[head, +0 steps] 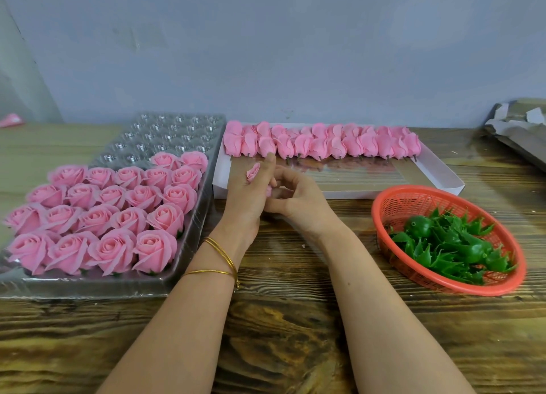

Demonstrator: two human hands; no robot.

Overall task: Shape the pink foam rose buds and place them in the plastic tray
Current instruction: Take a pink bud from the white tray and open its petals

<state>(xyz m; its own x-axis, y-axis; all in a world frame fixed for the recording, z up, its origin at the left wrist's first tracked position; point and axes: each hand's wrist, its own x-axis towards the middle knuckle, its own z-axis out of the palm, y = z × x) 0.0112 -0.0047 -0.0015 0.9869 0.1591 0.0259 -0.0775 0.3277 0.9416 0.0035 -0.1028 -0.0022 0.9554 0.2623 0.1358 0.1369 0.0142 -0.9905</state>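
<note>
A clear plastic tray (189, 277) on the left holds several opened pink foam roses (115, 213); its far cells are bare. A white box (393, 187) behind my hands carries a row of closed pink buds (322, 141) along its far side. Both hands meet in front of the box. My left hand (249, 195) holds a pink rose bud (253, 171), which shows past its fingers. My right hand (295, 195) has its curled fingers on the lower part of that bud, most of which is hidden between the hands.
A red mesh basket (443, 287) with several green plastic calyxes (452, 246) stands at the right. Torn grey cardboard (520, 130) lies at the far right. The wooden table (283, 334) runs to a grey wall behind. Gold bangles circle my left wrist.
</note>
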